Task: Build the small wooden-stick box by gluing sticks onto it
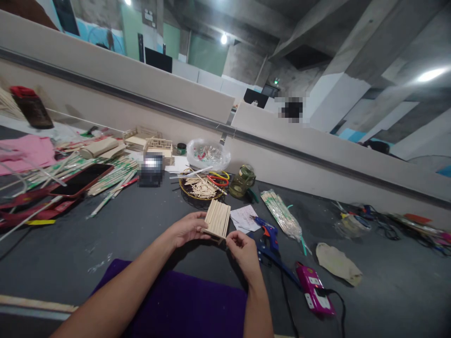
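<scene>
A small panel of wooden sticks (217,218), laid side by side, is held above the dark table in front of me. My left hand (192,229) grips its left edge between thumb and fingers. At the lower right corner of the panel, my right hand (243,249) is closed in a pinch. What lies between those fingertips is too small to make out. Just beyond the panel, a round basket (183,190) holds many short wooden sticks. A blue glue gun (268,230) lies right of my right hand, partly over a sheet of paper (243,218).
Behind the basket stand a clear plastic bag (207,155) and a green glass jar (242,180). Small stick-built furniture pieces (158,148) sit at the back left. A phone (82,180) rests among packaged sticks. Toward the right are wrapped sticks (282,213) and a pink power box (314,288) with a cable.
</scene>
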